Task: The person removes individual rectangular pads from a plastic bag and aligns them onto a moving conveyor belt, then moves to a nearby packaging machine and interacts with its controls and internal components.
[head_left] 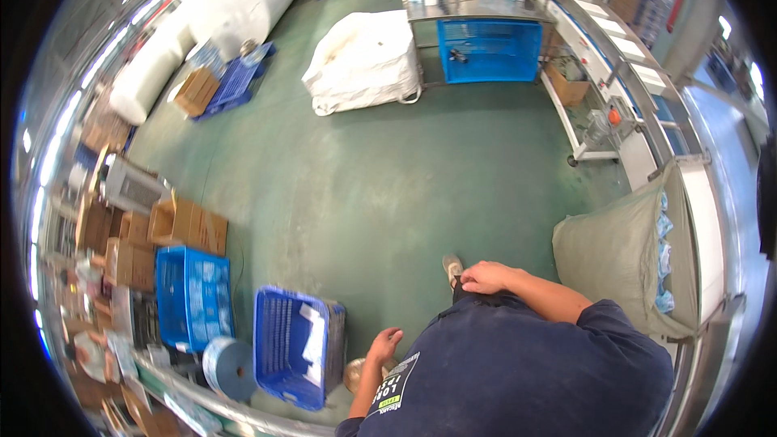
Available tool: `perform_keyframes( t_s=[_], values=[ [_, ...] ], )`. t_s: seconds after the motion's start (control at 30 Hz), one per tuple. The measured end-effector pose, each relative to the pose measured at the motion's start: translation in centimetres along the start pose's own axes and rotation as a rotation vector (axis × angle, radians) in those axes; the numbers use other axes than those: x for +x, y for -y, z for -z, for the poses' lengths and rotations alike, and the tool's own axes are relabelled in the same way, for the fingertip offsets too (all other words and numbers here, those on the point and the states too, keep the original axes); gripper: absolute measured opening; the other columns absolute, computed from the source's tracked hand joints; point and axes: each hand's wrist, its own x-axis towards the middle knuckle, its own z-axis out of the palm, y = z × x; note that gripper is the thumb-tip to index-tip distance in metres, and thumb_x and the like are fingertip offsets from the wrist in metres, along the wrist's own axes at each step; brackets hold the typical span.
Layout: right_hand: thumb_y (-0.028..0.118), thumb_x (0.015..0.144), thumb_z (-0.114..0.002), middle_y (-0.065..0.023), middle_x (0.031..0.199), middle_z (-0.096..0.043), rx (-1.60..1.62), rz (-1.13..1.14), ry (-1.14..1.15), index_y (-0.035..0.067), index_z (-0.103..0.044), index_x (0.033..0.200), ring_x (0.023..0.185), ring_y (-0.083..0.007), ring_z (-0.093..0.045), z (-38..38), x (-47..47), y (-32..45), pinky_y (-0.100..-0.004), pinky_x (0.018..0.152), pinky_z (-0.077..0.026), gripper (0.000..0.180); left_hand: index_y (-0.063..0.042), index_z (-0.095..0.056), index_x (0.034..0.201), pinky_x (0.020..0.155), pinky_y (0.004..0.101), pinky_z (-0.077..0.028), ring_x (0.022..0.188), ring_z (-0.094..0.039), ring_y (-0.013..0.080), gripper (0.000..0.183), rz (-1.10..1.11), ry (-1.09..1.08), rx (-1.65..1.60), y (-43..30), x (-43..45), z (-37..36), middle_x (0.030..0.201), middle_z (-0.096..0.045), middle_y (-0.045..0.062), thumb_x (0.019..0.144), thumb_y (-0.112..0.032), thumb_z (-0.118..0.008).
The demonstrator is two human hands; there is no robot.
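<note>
My left hand (pixel 384 345) hangs beside my torso at the lower middle, its fingers loosely curled and nothing seen in it. To its left stands a blue plastic crate (pixel 291 346) with white sheets inside. My right hand (pixel 482 278) is in front of my waist, near one shoe (pixel 451 266); its fingers are bent and partly hidden, so whether it holds anything cannot be told. Right of me, a large greenish woven sack (pixel 607 255) with blue-and-white packs in its mouth leans by the conveyor (pixel 698 218).
Ahead lie a white bulk bag (pixel 364 64) and a steel table (pixel 473 3) over a blue crate (pixel 491 51). White rolls (pixel 237 12) and a blue pallet (pixel 234 85) are at upper left. Cardboard boxes (pixel 188 224), another blue crate (pixel 194 297) and a film roll (pixel 227 367) line the left.
</note>
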Motion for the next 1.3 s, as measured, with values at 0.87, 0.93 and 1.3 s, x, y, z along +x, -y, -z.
perform_keyframes(
  t_s=[0.87, 0.93, 1.3],
  values=[
    [0.038, 0.095, -0.061, -0.0141, 0.108, -0.073, 0.17, -0.247, -0.293, 0.007, -0.069, 0.115, 0.106, -0.0353, -0.068, 39.6, 18.2, -24.7, -0.0486, 0.09, -0.055, 0.037, -0.003, -0.072, 0.122, 0.11, 0.0469, -0.043, 0.129, -0.054, 0.0413, 0.048, -0.153, 0.08, 0.445, -37.7, 50.4, 13.6, 0.131, -0.061, 0.028, 0.09, -0.04, -0.072],
    [0.039, 0.095, -0.061, -0.0141, 0.11, -0.073, 0.22, -0.312, -0.265, 0.009, -0.07, 0.115, 0.106, -0.0359, -0.068, 39.3, 19.0, -26.2, -0.0484, 0.091, -0.054, 0.037, -0.003, -0.072, 0.122, 0.112, 0.0472, -0.043, 0.131, -0.052, 0.0411, 0.051, -0.156, 0.083, 0.497, -39.8, 55.8, 14.5, 0.132, -0.062, 0.028, 0.09, -0.043, -0.072],
    [0.034, 0.096, -0.06, -0.0134, 0.11, -0.075, 0.302, -0.601, -0.702, 0.008, -0.07, 0.115, 0.107, -0.0366, -0.069, 59.2, 17.9, -38.1, -0.0494, 0.091, -0.055, 0.034, -0.011, -0.065, 0.134, 0.112, 0.0518, -0.042, 0.134, -0.051, 0.0422, 0.055, -0.574, 0.223, 0.96, -66.9, 91.0, 12.1, 0.144, -0.055, 0.025, 0.092, -0.048, -0.068]
  ],
)
